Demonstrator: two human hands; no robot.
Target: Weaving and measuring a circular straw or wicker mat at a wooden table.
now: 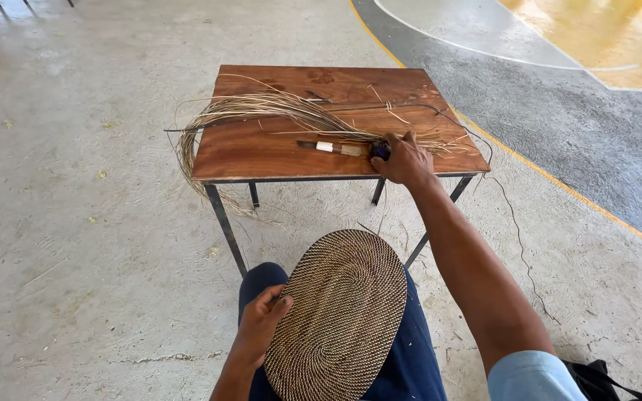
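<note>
An oval woven mat rests on my lap, tilted toward me. My left hand grips its left edge with the thumb on top. My right hand reaches out to the near right part of the wooden table and closes over a small dark purple object. Just left of that hand lies a knife with a taped wooden handle. A long bundle of pale straw fibres curves across the tabletop and hangs over its left edge.
The table stands on thin metal legs over a bare concrete floor. A thin dark cord trails from the table down to the right. A black bag sits at the lower right. Painted floor lines run at the upper right.
</note>
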